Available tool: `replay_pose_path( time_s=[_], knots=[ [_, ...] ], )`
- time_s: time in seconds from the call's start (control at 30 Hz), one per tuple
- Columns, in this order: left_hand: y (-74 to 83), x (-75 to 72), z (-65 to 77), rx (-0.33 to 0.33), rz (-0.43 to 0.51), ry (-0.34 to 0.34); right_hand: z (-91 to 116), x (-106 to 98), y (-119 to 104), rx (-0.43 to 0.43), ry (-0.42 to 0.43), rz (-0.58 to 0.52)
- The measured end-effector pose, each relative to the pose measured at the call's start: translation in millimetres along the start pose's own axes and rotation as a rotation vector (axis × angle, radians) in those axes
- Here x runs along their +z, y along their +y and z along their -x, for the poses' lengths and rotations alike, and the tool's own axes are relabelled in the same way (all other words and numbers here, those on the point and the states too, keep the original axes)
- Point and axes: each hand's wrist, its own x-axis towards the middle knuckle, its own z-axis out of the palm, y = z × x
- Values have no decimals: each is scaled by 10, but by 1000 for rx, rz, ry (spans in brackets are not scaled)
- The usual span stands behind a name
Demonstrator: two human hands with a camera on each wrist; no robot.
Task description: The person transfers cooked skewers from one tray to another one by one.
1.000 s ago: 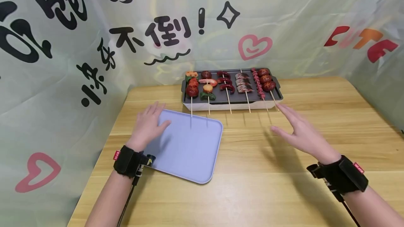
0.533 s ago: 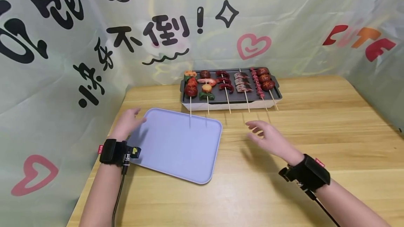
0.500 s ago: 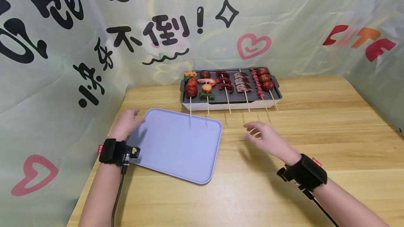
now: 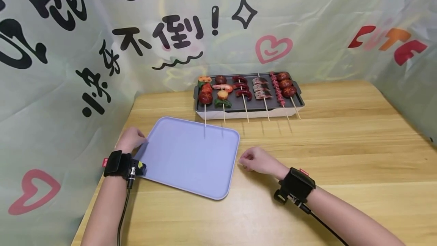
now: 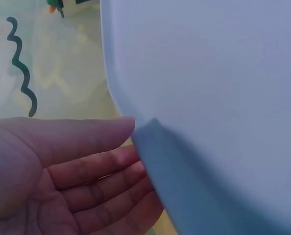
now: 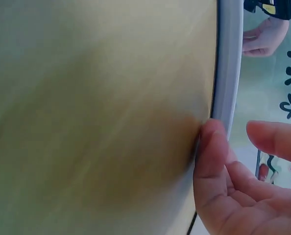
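A light purple rectangular tray (image 4: 191, 158) lies flat on the wooden table. At its left side my left hand (image 4: 131, 139) grips the rim; in the left wrist view the thumb (image 5: 101, 134) meets the edge and the fingertips pass out of sight beneath it. Just off the tray's right side is my right hand (image 4: 259, 160), its fingers bent. The right wrist view has the fingertips (image 6: 214, 134) close against the tray's rim (image 6: 229, 63), with the thumb (image 6: 270, 134) held apart. Whether those fingertips touch the rim, I cannot tell.
Behind the tray stands a dark grill pan (image 4: 235, 103) on a white base, bearing several food skewers. Their sticks stick out over its front, the leftmost one (image 4: 205, 117) reaching above the tray's back edge. A printed cloth (image 4: 222, 56) hangs at the back and sides.
Both hands have come lower and nearer to me. The left moved outward to the tray's left rim and took hold there; the right moved left to the opposite rim. The tray keeps its place.
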Motion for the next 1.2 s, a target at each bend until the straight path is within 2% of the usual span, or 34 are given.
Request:
replay_pose_path(
  time_s=[0.23, 0.4, 0.57, 0.83, 1.07, 1.2],
  knots=[
    [-3, 24, -28, -8, -3, 16, -99, 124, -88, 27, -25, -24],
    [-8, 36, -46, -46, 10, 26, -152, 162, -132, 59, -24, 21],
    [2, 34, -57, -46, 0, 43, -188, 160, -182, 90, -29, 59],
    [35, 36, -55, -20, -30, 58, -210, 142, -203, 113, -39, 72],
    [15, 48, -70, 37, -45, 83, -215, 122, -199, 131, -49, 72],
    [19, 54, -66, 48, -41, 63, -200, 93, -185, 140, -46, 74]
  ],
)
